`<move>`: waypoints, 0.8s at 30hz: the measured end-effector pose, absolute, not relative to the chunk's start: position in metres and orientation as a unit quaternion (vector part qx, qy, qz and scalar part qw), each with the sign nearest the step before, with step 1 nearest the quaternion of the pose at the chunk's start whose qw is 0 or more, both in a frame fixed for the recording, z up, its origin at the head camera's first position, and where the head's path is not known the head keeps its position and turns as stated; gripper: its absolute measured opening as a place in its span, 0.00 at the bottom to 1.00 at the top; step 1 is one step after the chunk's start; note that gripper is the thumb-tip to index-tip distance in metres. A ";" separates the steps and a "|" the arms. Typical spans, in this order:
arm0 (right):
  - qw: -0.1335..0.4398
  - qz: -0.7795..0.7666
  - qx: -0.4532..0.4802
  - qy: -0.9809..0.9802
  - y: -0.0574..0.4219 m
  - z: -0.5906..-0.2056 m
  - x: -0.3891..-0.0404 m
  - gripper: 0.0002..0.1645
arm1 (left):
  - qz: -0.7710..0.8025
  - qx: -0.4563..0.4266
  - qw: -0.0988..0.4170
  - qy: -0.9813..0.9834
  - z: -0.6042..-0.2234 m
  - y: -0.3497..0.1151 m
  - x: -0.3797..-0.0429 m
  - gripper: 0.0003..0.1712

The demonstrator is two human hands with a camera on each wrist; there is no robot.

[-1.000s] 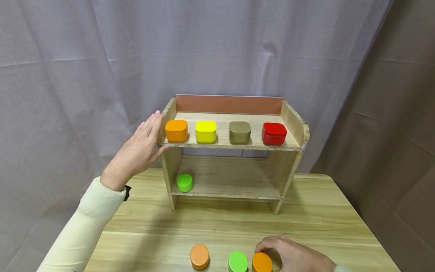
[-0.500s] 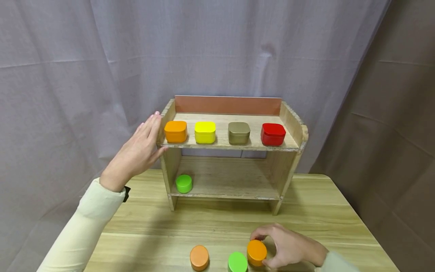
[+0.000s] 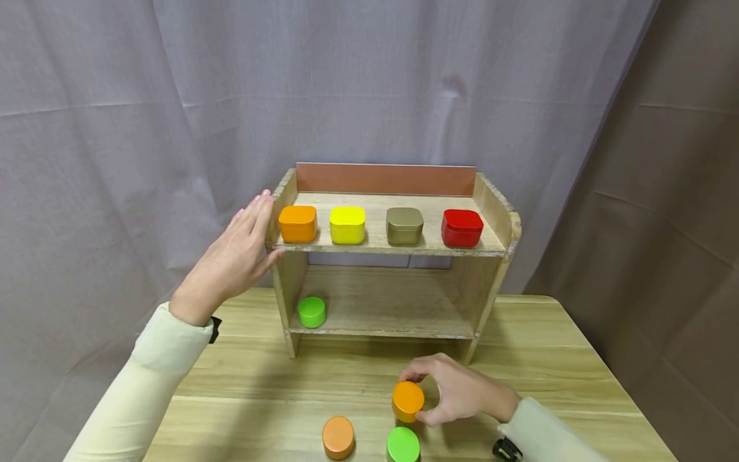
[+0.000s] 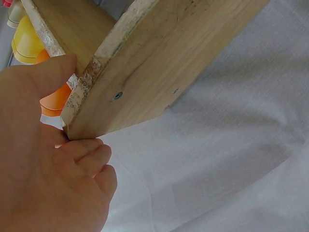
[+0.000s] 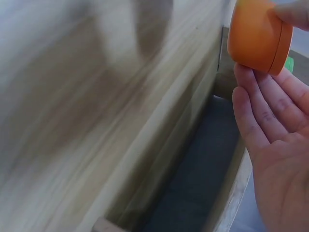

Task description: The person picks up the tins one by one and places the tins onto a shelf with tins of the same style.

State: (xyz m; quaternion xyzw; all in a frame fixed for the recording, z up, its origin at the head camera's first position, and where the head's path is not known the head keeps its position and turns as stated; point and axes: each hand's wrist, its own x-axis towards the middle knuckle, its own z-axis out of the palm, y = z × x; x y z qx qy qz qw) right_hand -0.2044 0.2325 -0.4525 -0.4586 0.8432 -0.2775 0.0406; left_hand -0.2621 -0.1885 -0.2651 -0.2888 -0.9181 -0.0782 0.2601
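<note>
My right hand (image 3: 456,391) pinches an orange round tin (image 3: 408,402) between thumb and fingers, raised over the table in front of the shelf. In the right wrist view the lid seam shows on this orange tin (image 5: 256,36). My left hand (image 3: 231,260) holds the left side of a two-tier wooden shelf (image 3: 383,298). The left wrist view shows the thumb at the front edge and the fingers against the side panel (image 4: 130,82). A green round tin (image 3: 403,445) and a paler orange round tin (image 3: 338,437) stand on the table near my right hand.
On the top tier stand orange (image 3: 297,224), yellow (image 3: 348,225), olive (image 3: 405,226) and red (image 3: 462,228) square tins in a row. Another green round tin (image 3: 312,312) is at the lower tier's left end. A grey curtain (image 3: 369,83) hangs behind the table (image 3: 548,359).
My right hand has lifted the orange round tin from beside the green one and carried it left and forward, toward the shelf. The left hand stays in place on the shelf.
</note>
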 end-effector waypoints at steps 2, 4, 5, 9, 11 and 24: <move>0.042 -0.276 -0.461 0.842 0.225 -0.452 -0.209 0.30 | -0.077 -0.288 0.260 -0.918 -0.265 -0.189 -0.262 0.51; 0.041 -0.275 -0.461 0.843 0.218 -0.451 -0.213 0.29 | -0.075 -0.288 0.260 -0.919 -0.266 -0.190 -0.262 0.51; 0.039 -0.275 -0.461 0.843 0.215 -0.451 -0.215 0.29 | -0.074 -0.288 0.260 -0.919 -0.266 -0.190 -0.262 0.51; 0.036 -0.276 -0.455 0.846 0.199 -0.448 -0.224 0.29 | -0.074 -0.288 0.259 -0.919 -0.265 -0.190 -0.263 0.52; 0.035 -0.275 -0.451 0.848 0.192 -0.445 -0.228 0.29 | -0.075 -0.288 0.257 -0.919 -0.265 -0.190 -0.263 0.52; -0.014 -0.264 -0.454 0.851 0.155 -0.416 -0.254 0.29 | -0.081 -0.287 0.251 -0.921 -0.265 -0.189 -0.263 0.52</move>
